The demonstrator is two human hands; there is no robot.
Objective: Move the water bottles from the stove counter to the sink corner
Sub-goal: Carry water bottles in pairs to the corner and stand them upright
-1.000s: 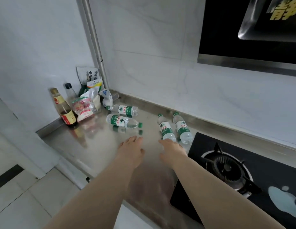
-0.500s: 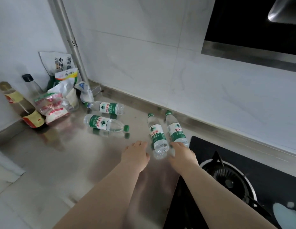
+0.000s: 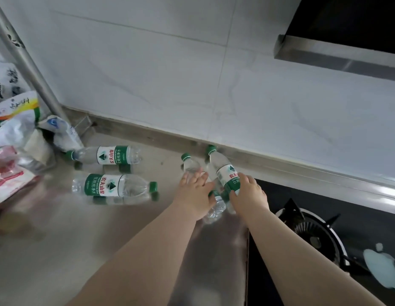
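Several clear water bottles with green caps and green-white labels lie on the steel counter point(image 3: 59, 235). My left hand point(image 3: 195, 193) is wrapped over the left bottle of the near pair point(image 3: 190, 165), whose base point(image 3: 215, 214) pokes out below my palm. My right hand point(image 3: 249, 194) grips the right bottle point(image 3: 223, 171), which is tilted up off the counter, cap toward the wall. Two more bottles lie sideways further left: one point(image 3: 108, 154) near the wall, another point(image 3: 113, 186) in front of it.
Plastic food bags point(image 3: 13, 138) crowd the left edge beside a slanted metal pipe point(image 3: 29, 62). A black gas stove point(image 3: 324, 230) with a burner lies at the right, a range hood point(image 3: 337, 51) above it. The tiled wall runs behind.
Both hands reached forward from the bare counter onto the near pair of bottles and closed on them. The right bottle has tipped upward. The view moved closer to the counter.
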